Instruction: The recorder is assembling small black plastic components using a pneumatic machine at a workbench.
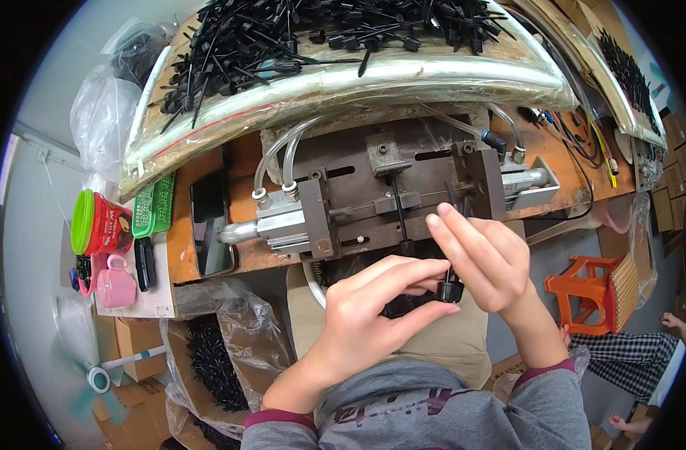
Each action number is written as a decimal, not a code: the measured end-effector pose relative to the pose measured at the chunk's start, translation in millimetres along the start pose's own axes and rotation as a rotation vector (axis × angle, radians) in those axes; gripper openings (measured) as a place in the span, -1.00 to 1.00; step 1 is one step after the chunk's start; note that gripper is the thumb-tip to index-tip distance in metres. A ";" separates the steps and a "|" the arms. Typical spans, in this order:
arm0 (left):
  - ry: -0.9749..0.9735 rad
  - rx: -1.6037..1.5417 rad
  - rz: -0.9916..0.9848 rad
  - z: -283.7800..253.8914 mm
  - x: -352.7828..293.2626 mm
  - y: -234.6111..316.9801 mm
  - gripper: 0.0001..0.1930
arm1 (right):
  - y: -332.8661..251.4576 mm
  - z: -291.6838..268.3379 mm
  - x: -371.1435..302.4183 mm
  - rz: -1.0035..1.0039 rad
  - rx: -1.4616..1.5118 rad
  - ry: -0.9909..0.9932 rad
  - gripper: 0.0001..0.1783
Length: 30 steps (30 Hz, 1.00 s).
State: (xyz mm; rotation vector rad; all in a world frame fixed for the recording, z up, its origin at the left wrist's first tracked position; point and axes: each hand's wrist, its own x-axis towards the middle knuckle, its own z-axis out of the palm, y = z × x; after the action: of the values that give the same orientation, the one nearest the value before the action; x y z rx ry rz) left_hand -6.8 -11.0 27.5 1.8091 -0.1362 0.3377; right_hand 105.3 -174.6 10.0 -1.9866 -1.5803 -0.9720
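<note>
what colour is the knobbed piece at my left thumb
The knobbed piece is black; it shows best in the head view.

Wall [37, 217]: pale, on the left
Worktop [181, 236]: orange-brown
Floor [536, 268]: grey
Stool [620, 296]: orange, on the right

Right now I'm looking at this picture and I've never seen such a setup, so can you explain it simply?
There is no robot: a person works with bare hands, seen from a camera on their head, looking down. The left hand holds a black part between thumb and fingers; the right hand is close against it, its exact hold unclear. Ahead, a metal machine with clear hoses sits on an orange table, beside a phone. Beyond it, a tray bears a heap of similar parts.
</note>
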 end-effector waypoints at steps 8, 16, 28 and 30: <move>0.174 0.619 0.300 0.7 -1.2 -21.3 -0.69 | 14.9 -0.9 -5.7 0.134 0.088 0.095 -0.61; 0.047 0.964 0.243 5.8 8.6 -29.6 -0.73 | 10.4 9.5 -13.6 0.275 0.387 0.237 -0.58; 0.062 0.270 0.237 4.3 -0.4 -3.4 -0.65 | -1.5 9.7 3.0 0.144 0.156 -0.006 -0.56; 0.119 0.356 0.222 3.5 -0.7 -3.1 -0.67 | 0.1 8.8 6.2 0.223 0.197 0.053 -0.55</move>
State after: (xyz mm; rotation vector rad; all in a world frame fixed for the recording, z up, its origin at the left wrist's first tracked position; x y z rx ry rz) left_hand -6.0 -13.5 23.6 2.1240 -0.2039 0.6596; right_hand 108.3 -164.4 8.7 -1.9335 -1.3359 -0.7459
